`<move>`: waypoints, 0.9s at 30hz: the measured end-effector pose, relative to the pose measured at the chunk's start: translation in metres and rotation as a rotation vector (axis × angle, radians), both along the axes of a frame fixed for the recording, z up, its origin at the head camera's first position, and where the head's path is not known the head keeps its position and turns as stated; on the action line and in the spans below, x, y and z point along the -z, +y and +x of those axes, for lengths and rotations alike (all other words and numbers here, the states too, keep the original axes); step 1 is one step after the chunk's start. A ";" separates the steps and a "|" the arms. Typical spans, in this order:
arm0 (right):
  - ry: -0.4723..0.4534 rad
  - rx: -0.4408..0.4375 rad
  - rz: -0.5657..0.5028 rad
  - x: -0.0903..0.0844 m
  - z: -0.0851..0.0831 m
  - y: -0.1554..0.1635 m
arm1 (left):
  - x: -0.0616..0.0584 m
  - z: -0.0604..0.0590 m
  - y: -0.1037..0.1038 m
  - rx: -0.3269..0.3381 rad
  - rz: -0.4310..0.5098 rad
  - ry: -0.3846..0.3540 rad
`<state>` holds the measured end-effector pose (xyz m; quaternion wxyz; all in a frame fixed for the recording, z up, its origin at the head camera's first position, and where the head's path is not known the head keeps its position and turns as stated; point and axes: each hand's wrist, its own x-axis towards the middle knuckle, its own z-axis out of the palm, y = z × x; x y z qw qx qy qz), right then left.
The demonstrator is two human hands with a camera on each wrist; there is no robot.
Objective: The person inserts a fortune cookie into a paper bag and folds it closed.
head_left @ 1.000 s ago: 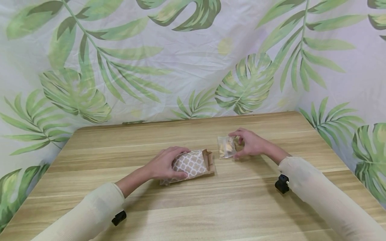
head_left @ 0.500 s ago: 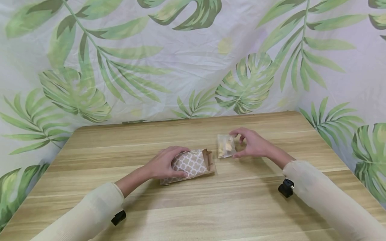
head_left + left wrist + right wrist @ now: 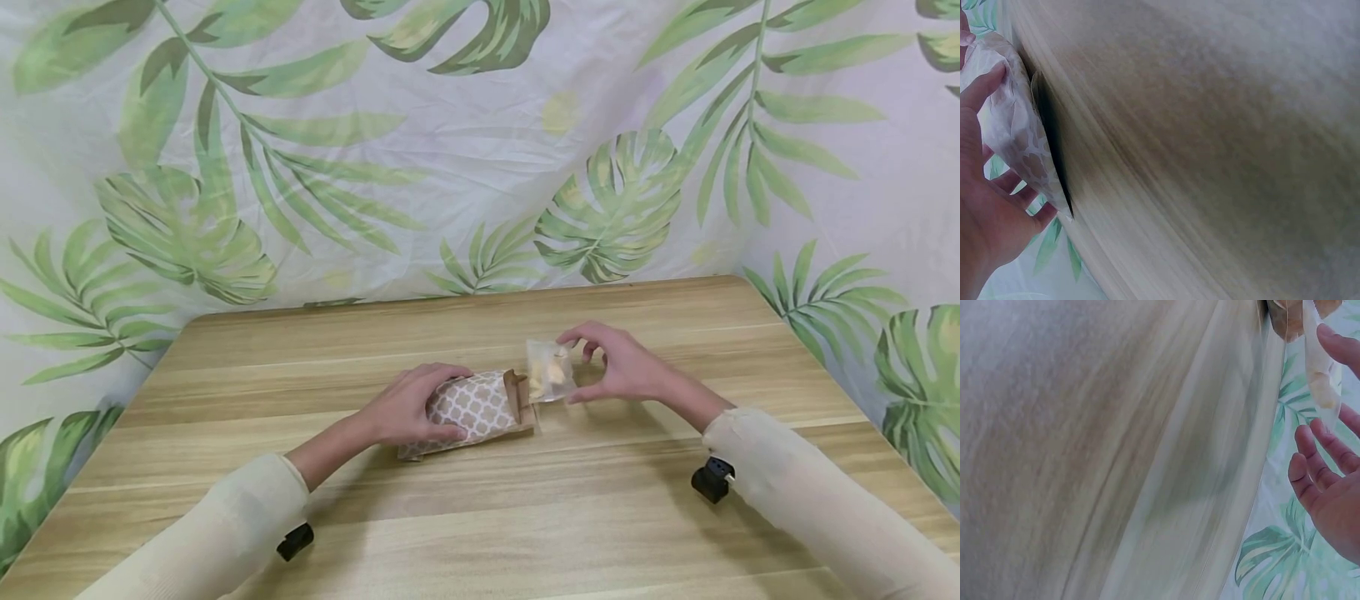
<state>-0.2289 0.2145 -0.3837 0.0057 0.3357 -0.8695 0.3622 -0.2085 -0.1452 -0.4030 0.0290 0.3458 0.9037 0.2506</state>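
Observation:
A brown paper bag (image 3: 472, 407) with a white lattice pattern lies on its side on the table, its mouth facing right. My left hand (image 3: 412, 408) grips it from the left, thumb on the near side and fingers over the far side. The left wrist view shows the same patterned bag (image 3: 1019, 125) between thumb and fingers. A small clear packet (image 3: 550, 371) with yellowish pieces inside is at the bag's mouth, overlapping its edge in the head view. My right hand (image 3: 618, 362) holds the packet's right edge by thumb and fingertips. In the right wrist view the packet (image 3: 1322, 375) hangs edge-on.
The wood-grain table (image 3: 480, 517) stretches around both hands. Behind it hangs a white cloth (image 3: 465, 167) printed with green leaves. Black wrist cameras sit under both sleeves, near the tabletop.
My right hand has carried the packet left and slightly nearer, from beside the paper bag up to its mouth. My left hand and the bag have stayed in place.

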 end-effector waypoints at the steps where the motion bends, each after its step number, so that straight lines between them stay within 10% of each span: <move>1: 0.005 -0.001 -0.006 0.000 0.001 -0.001 | 0.000 0.000 0.000 0.000 -0.001 0.002; 27: 0.125 -0.051 0.086 0.005 0.027 -0.020 | 0.001 0.000 0.001 -0.013 -0.020 0.011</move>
